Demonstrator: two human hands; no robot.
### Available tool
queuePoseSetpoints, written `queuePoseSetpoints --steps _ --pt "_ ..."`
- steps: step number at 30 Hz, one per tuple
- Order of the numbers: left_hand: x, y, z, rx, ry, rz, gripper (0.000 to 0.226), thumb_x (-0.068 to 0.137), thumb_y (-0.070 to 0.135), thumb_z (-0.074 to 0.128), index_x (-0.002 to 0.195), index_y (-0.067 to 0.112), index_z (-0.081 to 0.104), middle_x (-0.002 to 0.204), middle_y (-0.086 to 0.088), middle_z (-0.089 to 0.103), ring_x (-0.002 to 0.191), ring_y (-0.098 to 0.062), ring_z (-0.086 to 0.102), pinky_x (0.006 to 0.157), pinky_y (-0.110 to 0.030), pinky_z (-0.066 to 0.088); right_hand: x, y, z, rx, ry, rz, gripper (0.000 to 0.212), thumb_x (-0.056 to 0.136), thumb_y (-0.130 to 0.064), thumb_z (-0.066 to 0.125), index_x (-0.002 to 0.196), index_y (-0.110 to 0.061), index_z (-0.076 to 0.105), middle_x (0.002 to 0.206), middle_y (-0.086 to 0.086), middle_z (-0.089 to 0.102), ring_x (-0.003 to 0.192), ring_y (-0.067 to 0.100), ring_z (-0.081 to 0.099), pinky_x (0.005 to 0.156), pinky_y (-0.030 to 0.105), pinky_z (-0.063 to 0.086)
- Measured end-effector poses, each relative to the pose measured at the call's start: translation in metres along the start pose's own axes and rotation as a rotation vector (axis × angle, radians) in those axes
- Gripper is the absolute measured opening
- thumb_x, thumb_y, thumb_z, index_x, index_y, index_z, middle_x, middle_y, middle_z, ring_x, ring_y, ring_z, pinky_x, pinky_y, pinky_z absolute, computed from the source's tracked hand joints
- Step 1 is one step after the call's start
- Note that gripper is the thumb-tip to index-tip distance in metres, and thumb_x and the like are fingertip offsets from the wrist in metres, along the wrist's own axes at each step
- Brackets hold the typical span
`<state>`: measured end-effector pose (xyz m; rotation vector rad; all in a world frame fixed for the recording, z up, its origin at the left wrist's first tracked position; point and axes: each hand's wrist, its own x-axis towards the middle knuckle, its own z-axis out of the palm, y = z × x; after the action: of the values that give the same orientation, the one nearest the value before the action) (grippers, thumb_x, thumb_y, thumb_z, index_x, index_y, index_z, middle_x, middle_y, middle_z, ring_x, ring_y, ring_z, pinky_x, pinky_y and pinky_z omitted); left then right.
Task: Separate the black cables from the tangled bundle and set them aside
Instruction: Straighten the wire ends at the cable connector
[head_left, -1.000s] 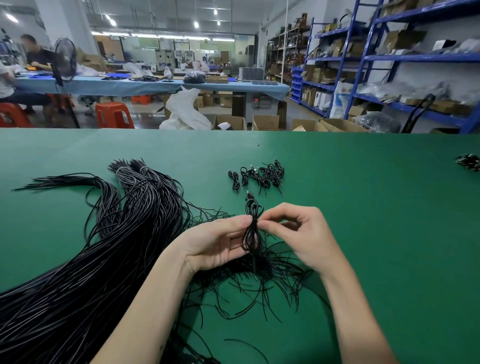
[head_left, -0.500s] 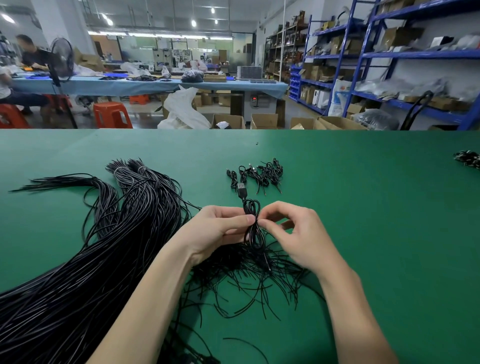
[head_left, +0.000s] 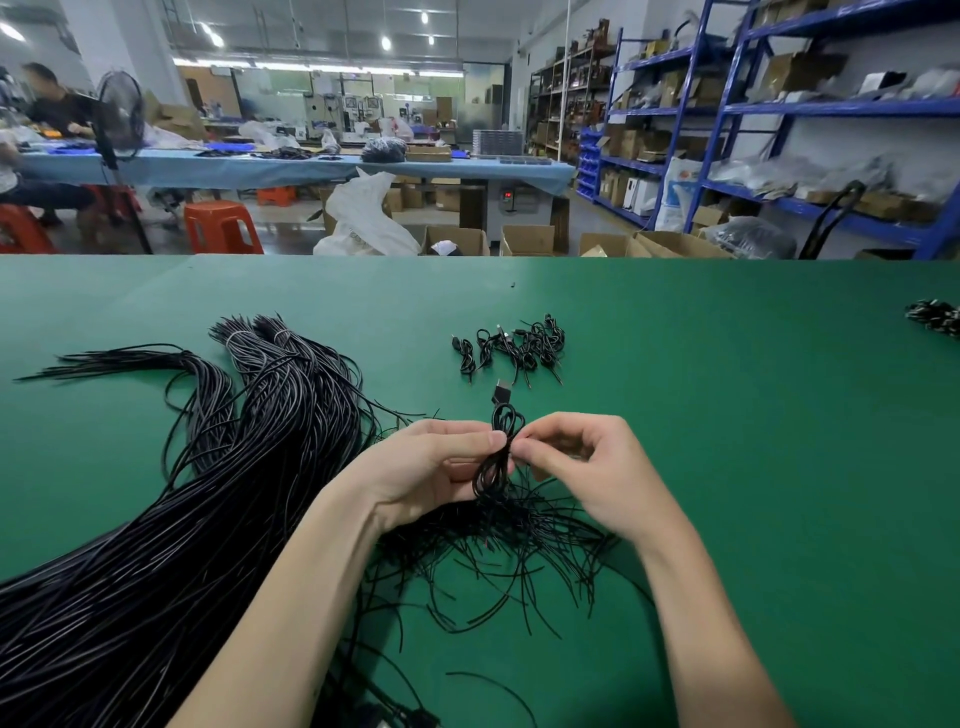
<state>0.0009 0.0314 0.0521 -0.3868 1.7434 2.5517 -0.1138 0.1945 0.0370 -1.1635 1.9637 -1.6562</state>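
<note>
Closest to the person, loose black cable ends (head_left: 519, 566) splay over the green table (head_left: 727, 415) beneath both wrists, and a thick bundle of long black cables (head_left: 171, 519) sweeps away along the left side. Just above that tangle the left hand (head_left: 431, 467) and the right hand (head_left: 582, 467) meet, each pinching with thumb and fingertips the same small coiled black cable (head_left: 496, 457), held upright with its USB plug (head_left: 502, 391) sticking up at the top. Farther back on the table lies a row of small coiled cables (head_left: 511, 348) set apart from the tangle, and beyond the table edge stand an orange stool (head_left: 221, 226), cardboard boxes (head_left: 524, 240) and blue shelving (head_left: 779, 114).
</note>
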Motion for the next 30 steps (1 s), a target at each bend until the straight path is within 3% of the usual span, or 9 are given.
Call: queuePoseSetpoints --steps 6,9,12,16,19,22,24,26,30 --pt "0.003 -0.005 0.001 0.028 0.034 0.060 0.021 0.076 0.015 0.076 0.095 0.007 0.074 0.092 -0.010 0.074 0.084 -0.016 0.069 0.072 -0.021 0.058 0.000 0.006 0.004 0.176 -0.002 0.112 0.009 0.087 -0.022 0.078 0.079 -0.022 0.081 0.079 0.002 0.078 0.068 0.009 0.065 0.072 0.021 0.057" --pt "0.004 -0.006 0.004 0.078 0.068 0.161 0.026 0.074 0.014 0.078 0.098 0.008 0.072 0.095 -0.013 0.074 0.087 -0.022 0.066 0.072 -0.024 0.057 0.000 0.010 0.005 0.482 -0.055 0.262 0.013 0.079 -0.026 0.076 0.077 -0.013 0.081 0.074 0.002 0.071 0.063 0.008 0.059 0.065 0.020 0.055" --pt "0.002 -0.005 0.006 0.324 0.082 0.326 0.021 0.078 0.016 0.078 0.099 0.013 0.077 0.096 -0.006 0.077 0.081 -0.012 0.068 0.069 -0.017 0.052 0.001 0.014 0.004 0.776 -0.152 0.444 0.018 0.079 -0.019 0.074 0.087 -0.003 0.072 0.072 0.003 0.063 0.058 0.009 0.054 0.056 0.021 0.051" --pt "0.001 -0.003 0.000 0.551 0.095 0.464 0.021 0.087 0.005 0.075 0.107 0.006 0.076 0.103 -0.006 0.078 0.092 -0.013 0.072 0.084 -0.019 0.053 0.002 0.020 0.016 1.137 -0.161 0.678 0.012 0.077 -0.011 0.072 0.086 -0.003 0.076 0.068 0.003 0.059 0.051 0.008 0.050 0.047 0.018 0.047" --pt "0.003 -0.006 -0.007 0.502 0.180 0.351 0.019 0.088 0.007 0.074 0.107 0.004 0.076 0.095 -0.007 0.077 0.085 -0.017 0.065 0.075 -0.020 0.051 0.005 0.017 0.017 0.756 -0.097 0.634 0.016 0.083 -0.016 0.077 0.094 -0.004 0.076 0.076 0.003 0.071 0.057 0.009 0.059 0.055 0.019 0.054" --pt "0.006 -0.008 -0.009 0.174 0.258 0.126 0.023 0.087 0.009 0.073 0.107 0.000 0.068 0.082 -0.010 0.068 0.092 -0.026 0.060 0.096 -0.039 0.052 0.006 0.018 0.013 0.134 0.107 0.359 0.019 0.090 -0.026 0.077 0.108 -0.019 0.075 0.089 -0.006 0.080 0.071 0.004 0.069 0.072 0.020 0.057" --pt "0.006 -0.007 -0.009 0.006 0.229 0.042 0.031 0.078 0.011 0.075 0.107 0.002 0.069 0.084 -0.012 0.069 0.081 -0.021 0.068 0.084 -0.033 0.059 0.004 0.015 0.012 -0.128 0.171 0.114 0.012 0.090 -0.026 0.078 0.099 -0.034 0.077 0.089 -0.019 0.077 0.075 0.000 0.068 0.074 0.014 0.054" --pt "0.003 -0.004 -0.010 -0.090 0.186 -0.010 0.034 0.073 0.011 0.075 0.106 0.002 0.071 0.084 -0.012 0.073 0.070 -0.015 0.069 0.066 -0.024 0.060 0.001 0.015 0.012 -0.211 0.137 -0.025 0.016 0.086 -0.022 0.081 0.089 -0.038 0.080 0.085 -0.023 0.075 0.073 0.002 0.066 0.067 0.014 0.052" --pt "0.002 -0.004 -0.011 -0.108 0.152 -0.074 0.025 0.072 0.012 0.075 0.096 0.005 0.076 0.084 -0.011 0.075 0.067 -0.013 0.070 0.060 -0.022 0.060 -0.001 0.010 0.008 -0.232 0.119 -0.167 0.014 0.079 -0.026 0.088 0.085 -0.037 0.082 0.082 -0.022 0.075 0.072 0.009 0.068 0.063 0.023 0.056"
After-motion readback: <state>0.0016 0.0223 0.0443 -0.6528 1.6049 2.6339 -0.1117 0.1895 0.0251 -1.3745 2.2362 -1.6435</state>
